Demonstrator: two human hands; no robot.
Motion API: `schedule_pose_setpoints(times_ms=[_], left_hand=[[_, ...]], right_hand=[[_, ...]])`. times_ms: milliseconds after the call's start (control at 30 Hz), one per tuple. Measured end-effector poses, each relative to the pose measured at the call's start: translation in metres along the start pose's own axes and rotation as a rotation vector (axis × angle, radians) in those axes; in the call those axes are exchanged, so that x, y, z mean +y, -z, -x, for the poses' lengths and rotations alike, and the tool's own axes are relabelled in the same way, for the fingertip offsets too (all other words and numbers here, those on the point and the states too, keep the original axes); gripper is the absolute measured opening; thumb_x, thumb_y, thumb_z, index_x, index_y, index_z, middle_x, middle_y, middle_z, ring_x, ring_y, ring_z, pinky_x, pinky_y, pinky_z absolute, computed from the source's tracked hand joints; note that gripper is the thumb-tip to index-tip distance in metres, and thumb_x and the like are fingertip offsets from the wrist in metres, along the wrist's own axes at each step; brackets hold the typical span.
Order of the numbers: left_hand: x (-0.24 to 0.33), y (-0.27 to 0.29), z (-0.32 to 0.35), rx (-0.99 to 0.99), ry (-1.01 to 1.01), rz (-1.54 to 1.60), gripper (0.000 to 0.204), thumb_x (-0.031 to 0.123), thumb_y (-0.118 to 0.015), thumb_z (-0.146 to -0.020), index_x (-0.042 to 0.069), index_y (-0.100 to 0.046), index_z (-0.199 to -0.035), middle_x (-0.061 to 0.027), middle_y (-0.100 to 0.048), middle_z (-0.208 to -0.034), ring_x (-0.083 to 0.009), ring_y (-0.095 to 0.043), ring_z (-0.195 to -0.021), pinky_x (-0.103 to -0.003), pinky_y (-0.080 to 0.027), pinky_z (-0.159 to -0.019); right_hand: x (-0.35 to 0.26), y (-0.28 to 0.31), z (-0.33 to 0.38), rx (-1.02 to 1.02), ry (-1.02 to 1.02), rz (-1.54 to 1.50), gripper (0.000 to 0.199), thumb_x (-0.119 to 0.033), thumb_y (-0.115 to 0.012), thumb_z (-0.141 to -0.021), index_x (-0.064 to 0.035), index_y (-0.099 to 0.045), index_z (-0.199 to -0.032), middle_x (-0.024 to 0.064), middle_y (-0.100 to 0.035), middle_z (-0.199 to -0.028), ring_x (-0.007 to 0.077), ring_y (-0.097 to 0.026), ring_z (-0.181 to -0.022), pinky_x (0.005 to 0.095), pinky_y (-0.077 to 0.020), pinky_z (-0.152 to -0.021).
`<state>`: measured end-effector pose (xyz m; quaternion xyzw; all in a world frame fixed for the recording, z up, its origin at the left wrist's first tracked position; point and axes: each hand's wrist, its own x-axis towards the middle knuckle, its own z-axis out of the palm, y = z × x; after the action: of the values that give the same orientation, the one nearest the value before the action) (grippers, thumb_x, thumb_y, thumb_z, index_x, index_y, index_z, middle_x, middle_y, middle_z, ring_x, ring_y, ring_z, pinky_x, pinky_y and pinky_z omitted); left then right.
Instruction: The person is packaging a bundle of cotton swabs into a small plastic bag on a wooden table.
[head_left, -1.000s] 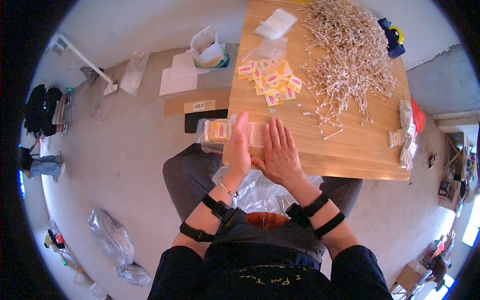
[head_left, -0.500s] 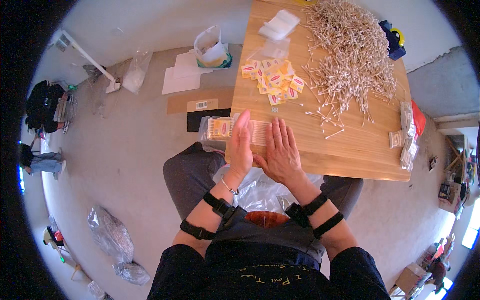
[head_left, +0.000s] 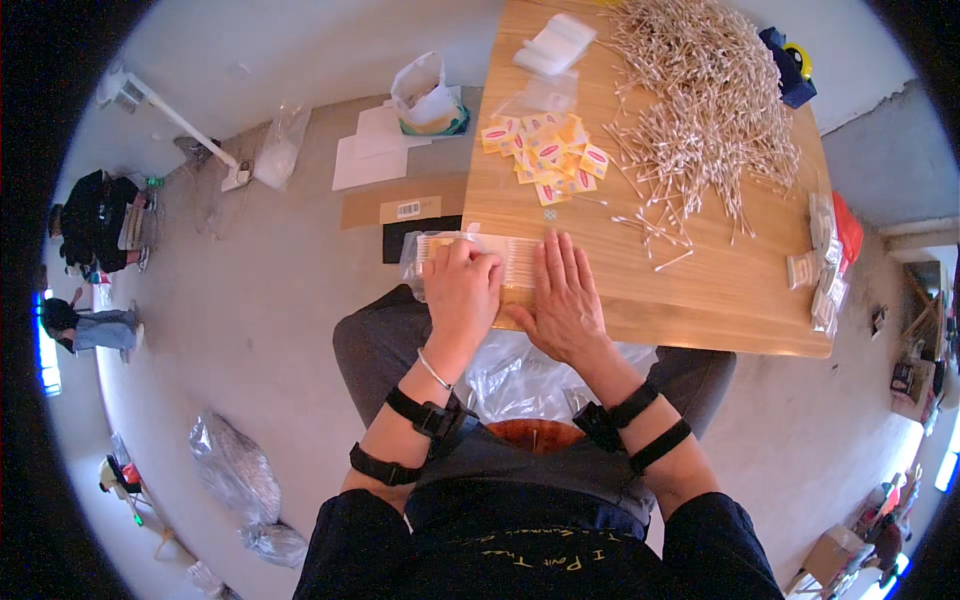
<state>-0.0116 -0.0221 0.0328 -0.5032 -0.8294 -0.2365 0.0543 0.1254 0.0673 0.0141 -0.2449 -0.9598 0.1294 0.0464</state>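
At the table's near left corner lies a flat row of cotton swabs [head_left: 521, 262], its left part inside a clear plastic bag [head_left: 411, 262] that reaches past the table edge. My left hand [head_left: 461, 292] is closed over the bag, fingers curled and pinching its plastic; the hand hides most of the bag and the yellow card in it. Stretched out flat, my right hand [head_left: 566, 298] rests against the right end of the swab row, fingers together and holding nothing. Beyond the hands is a loose pile of yellow-and-white cards [head_left: 548, 152].
A big heap of loose cotton swabs [head_left: 700, 110] covers the far right of the wooden table [head_left: 730, 300]. Empty clear bags [head_left: 556, 45] lie at the far left, filled packs [head_left: 826, 270] at the right edge, and a tape dispenser [head_left: 790, 70] at the back. A plastic bag [head_left: 428, 95] stands on the floor.
My left hand has turned from upright and stretched out to curled, and moved left onto the bag. The right hand stays flat at the row's right end.
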Motion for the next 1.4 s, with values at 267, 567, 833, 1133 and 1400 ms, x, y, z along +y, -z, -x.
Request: schedule_pose_setpoints(times_ms=[267, 567, 833, 1133, 1400], left_hand=[[0.006, -0.001, -0.004, -0.008, -0.089, -0.117, 0.006, 0.017, -0.070, -0.075, 0.013, -0.068, -0.079, -0.0019, -0.055, -0.087, -0.0215, -0.053, -0.086, -0.038, -0.037, -0.075], [0.009, 0.012, 0.003, 0.015, 0.010, -0.089, 0.015, 0.021, -0.070, -0.072, 0.011, -0.058, -0.071, -0.0057, -0.056, -0.084, -0.0277, -0.056, -0.081, -0.044, -0.039, -0.071], [0.010, 0.030, 0.059, -0.521, -0.012, 0.321, 0.025, 0.015, -0.067, -0.078, 0.003, -0.059, -0.098, -0.0136, -0.063, -0.085, -0.0358, -0.063, -0.080, -0.040, -0.049, -0.074], [0.011, -0.016, 0.012, 0.049, 0.197, 0.909, 0.038, 0.009, -0.053, -0.095, -0.002, -0.047, -0.131, -0.0187, -0.051, -0.133, -0.0288, -0.049, -0.125, -0.037, -0.038, -0.104], [0.011, -0.038, -0.002, -0.031, 0.317, 1.103, 0.050, 0.030, -0.037, -0.104, -0.001, -0.036, -0.143, -0.0167, -0.037, -0.149, -0.0260, -0.034, -0.139, -0.036, -0.024, -0.115]], right_hand=[[0.000, 0.000, 0.000, 0.016, 0.010, -0.013, 0.090, -0.060, -0.048, -0.088, 0.0095, -0.030, -0.143, 0.0260, -0.023, -0.153, 0.0364, -0.014, -0.146, 0.0459, -0.0115, -0.118], [0.002, -0.002, 0.001, 0.040, 0.014, -0.022, 0.089, -0.057, -0.050, -0.088, 0.0098, -0.030, -0.143, 0.0262, -0.024, -0.152, 0.0373, -0.016, -0.145, 0.0462, -0.0125, -0.118], [0.001, 0.000, 0.000, 0.020, 0.018, -0.012, 0.088, -0.055, -0.052, -0.087, 0.0095, -0.029, -0.143, 0.0254, -0.023, -0.152, 0.0373, -0.016, -0.145, 0.0461, -0.0121, -0.118], [0.000, -0.002, 0.000, 0.010, -0.002, -0.034, 0.089, -0.056, -0.052, -0.086, 0.0097, -0.030, -0.142, 0.0258, -0.022, -0.153, 0.0377, -0.016, -0.145, 0.0463, -0.0119, -0.118], [-0.001, -0.001, 0.000, 0.068, 0.004, -0.100, 0.074, -0.045, -0.055, -0.089, 0.0068, -0.037, -0.140, 0.0257, -0.027, -0.151, 0.0390, -0.018, -0.144, 0.0485, -0.0158, -0.117]])
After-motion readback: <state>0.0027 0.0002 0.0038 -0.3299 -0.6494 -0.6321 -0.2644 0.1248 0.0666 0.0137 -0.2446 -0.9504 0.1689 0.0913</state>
